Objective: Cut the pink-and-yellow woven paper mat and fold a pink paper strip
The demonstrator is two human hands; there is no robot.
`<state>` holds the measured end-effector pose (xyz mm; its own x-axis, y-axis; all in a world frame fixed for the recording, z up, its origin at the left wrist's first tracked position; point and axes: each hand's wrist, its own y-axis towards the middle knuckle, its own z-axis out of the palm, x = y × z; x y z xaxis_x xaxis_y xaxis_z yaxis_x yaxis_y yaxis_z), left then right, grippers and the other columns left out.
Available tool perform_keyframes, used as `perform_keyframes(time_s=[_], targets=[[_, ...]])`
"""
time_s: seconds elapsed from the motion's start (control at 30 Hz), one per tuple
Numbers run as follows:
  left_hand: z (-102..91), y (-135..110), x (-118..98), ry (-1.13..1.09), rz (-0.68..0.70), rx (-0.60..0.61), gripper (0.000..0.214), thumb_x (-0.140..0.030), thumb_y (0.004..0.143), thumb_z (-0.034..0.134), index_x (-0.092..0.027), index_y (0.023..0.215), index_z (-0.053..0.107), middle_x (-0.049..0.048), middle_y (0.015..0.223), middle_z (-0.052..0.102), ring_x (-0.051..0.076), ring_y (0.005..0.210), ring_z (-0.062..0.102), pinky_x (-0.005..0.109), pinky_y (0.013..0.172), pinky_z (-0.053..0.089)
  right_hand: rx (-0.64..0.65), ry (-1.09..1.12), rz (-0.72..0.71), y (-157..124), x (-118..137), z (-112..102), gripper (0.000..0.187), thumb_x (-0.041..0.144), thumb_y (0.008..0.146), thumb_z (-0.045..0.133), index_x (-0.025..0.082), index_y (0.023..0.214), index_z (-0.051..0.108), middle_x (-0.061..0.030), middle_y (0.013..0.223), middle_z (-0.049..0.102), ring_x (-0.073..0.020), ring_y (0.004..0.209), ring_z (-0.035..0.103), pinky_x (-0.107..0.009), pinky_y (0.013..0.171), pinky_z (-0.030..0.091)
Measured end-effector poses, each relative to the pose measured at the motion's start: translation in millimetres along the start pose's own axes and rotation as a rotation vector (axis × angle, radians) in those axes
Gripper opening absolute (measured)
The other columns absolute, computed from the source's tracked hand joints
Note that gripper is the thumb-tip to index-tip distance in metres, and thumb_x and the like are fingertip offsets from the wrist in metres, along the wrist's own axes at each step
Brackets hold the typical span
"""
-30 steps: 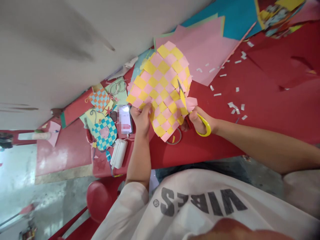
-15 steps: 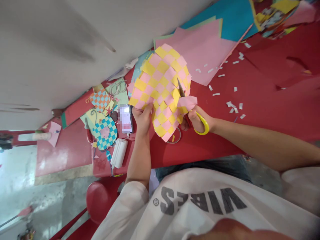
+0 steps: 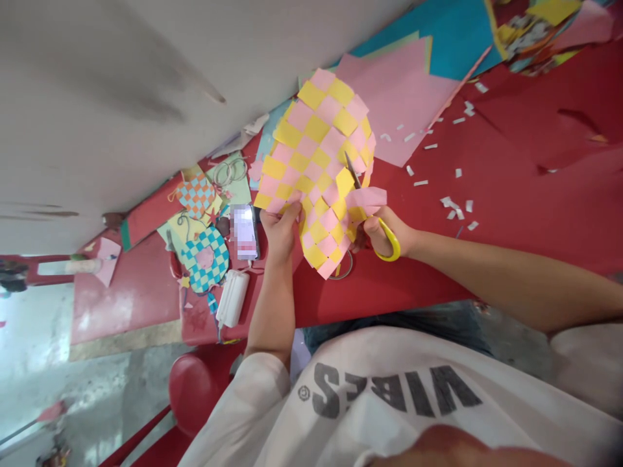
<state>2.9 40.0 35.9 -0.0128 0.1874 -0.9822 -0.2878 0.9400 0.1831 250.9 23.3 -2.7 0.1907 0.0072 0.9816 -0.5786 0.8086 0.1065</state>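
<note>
**Speaker one:** What do we have between our hands?

**Speaker two:** We have a woven paper mat [image 3: 316, 155], a checkerboard of yellow and pink strips with ragged, stepped edges. We hold it up just off the red bench [image 3: 511, 194], close to the bench's near edge. Its long axis runs roughly from the far side toward us, tilted slightly.

**Speaker one:** And how do our hands stand?

**Speaker two:** Our left hand [image 3: 280, 230] is nearly closed, its fingers pinching the mat's lower left edge. Our right hand [image 3: 384, 235] is curled firmly through the yellow-handled scissors [image 3: 393, 245]. The steel blades [image 3: 353, 170] point up and left into the mat's right edge, beside a loose pink strip [image 3: 365, 196]. We cannot tell how far apart the blades are.

**Speaker one:** What lies around us?

**Speaker two:** Pink sheets of paper [image 3: 403, 84] lie beyond the mat, and small white offcuts [image 3: 455, 204] are scattered on the bench to our right. To our left, we see a finished teal-and-yellow weave [image 3: 204, 259] and an orange-and-teal weave [image 3: 195, 196]. A phone [image 3: 244, 232] with a blurred screen lies just beside them, near a white power bank [image 3: 232, 298].
</note>
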Motion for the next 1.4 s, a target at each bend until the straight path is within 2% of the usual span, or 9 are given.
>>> perform_keyframes(time_s=[0.23,0.37,0.5,0.63,0.73,0.83,1.07,1.23,1.4], targets=[[1.1,2,3,-0.054,-0.002,-0.014,0.041,-0.053,0.075,0.095,-0.022,0.077,0.068,-0.0035,0.067,0.058,0.011,0.061,0.056,0.026,0.066,0.055,-0.032,-0.003,-0.032,3,0,1,0.079,0.096,0.090,0.056,0.019,0.088,0.072,-0.0080,0.071,0.077,-0.0212,0.060,0.078,-0.029,0.052,0.065],[-1.2,5,3,-0.064,-0.008,-0.042,0.047,-0.058,0.071,0.097,-0.023,0.091,0.074,-0.0005,0.078,0.069,0.016,0.080,0.070,0.030,0.084,0.060,-0.040,-0.011,-0.051,3,2,1,0.077,0.094,0.092,0.054,0.020,0.096,0.073,-0.0080,0.076,0.077,-0.0196,0.058,0.075,-0.031,0.054,0.065],[-5.8,8,0,-0.149,-0.036,0.014,0.046,-0.057,0.075,0.096,-0.025,0.101,0.075,0.0032,0.098,0.079,0.020,0.097,0.078,0.035,0.097,0.062,-0.062,-0.009,-0.068,3,0,1,0.070,0.088,0.097,0.057,0.019,0.094,0.072,-0.0079,0.076,0.076,-0.0196,0.059,0.074,-0.030,0.053,0.063],[-9.3,9,-1,-0.218,-0.180,0.176,0.051,-0.054,0.071,0.100,-0.024,0.103,0.075,0.0071,0.106,0.082,0.026,0.105,0.082,0.041,0.098,0.064,-0.121,0.026,-0.086,4,-3,1,0.065,0.083,0.097,0.063,0.019,0.105,0.075,-0.0065,0.080,0.077,-0.0194,0.061,0.075,-0.030,0.054,0.063],[-9.8,8,3,-0.209,-0.243,0.245,0.057,-0.051,0.067,0.104,-0.024,0.108,0.076,0.0087,0.108,0.084,0.028,0.103,0.083,0.042,0.094,0.066,-0.146,-0.015,-0.060,6,-1,-1,0.064,0.084,0.095,0.065,0.020,0.099,0.074,-0.0063,0.074,0.077,-0.0217,0.060,0.077,-0.032,0.054,0.064],[-10.1,8,8,-0.165,-0.203,0.222,0.052,-0.050,0.070,0.102,-0.023,0.107,0.077,0.0078,0.109,0.083,0.026,0.098,0.082,0.041,0.090,0.066,-0.115,-0.046,0.008,7,4,-3,0.070,0.090,0.091,0.064,0.020,0.091,0.073,-0.0082,0.072,0.078,-0.0228,0.058,0.077,-0.032,0.052,0.065],[-13.8,14,12,-0.030,-0.049,0.073,0.046,-0.049,0.073,0.101,-0.022,0.101,0.078,0.0043,0.097,0.082,0.019,0.088,0.077,0.033,0.087,0.064,-0.042,0.014,0.025,6,-4,-5,0.087,0.098,0.089,0.052,0.018,0.116,0.074,-0.0102,0.087,0.081,-0.0231,0.073,0.082,-0.035,0.073,0.073],[-12.9,12,6,0.041,-0.015,0.120,0.040,-0.051,0.079,0.096,-0.021,0.101,0.081,0.0052,0.096,0.083,0.020,0.087,0.078,0.032,0.084,0.064,-0.016,0.025,0.045,7,-4,-9,0.088,0.100,0.086,0.054,0.024,0.125,0.075,-0.0106,0.094,0.081,-0.0309,0.083,0.083,-0.045,0.074,0.073],[-10.4,8,0,0.049,-0.026,0.222,0.035,-0.049,0.081,0.094,-0.022,0.101,0.084,0.0061,0.098,0.084,0.027,0.106,0.081,0.038,0.097,0.065,-0.023,-0.123,-0.030,7,11,-12,0.089,0.100,0.090,0.047,0.025,0.126,0.076,-0.0110,0.096,0.081,-0.0296,0.082,0.080,-0.043,0.072,0.070]])
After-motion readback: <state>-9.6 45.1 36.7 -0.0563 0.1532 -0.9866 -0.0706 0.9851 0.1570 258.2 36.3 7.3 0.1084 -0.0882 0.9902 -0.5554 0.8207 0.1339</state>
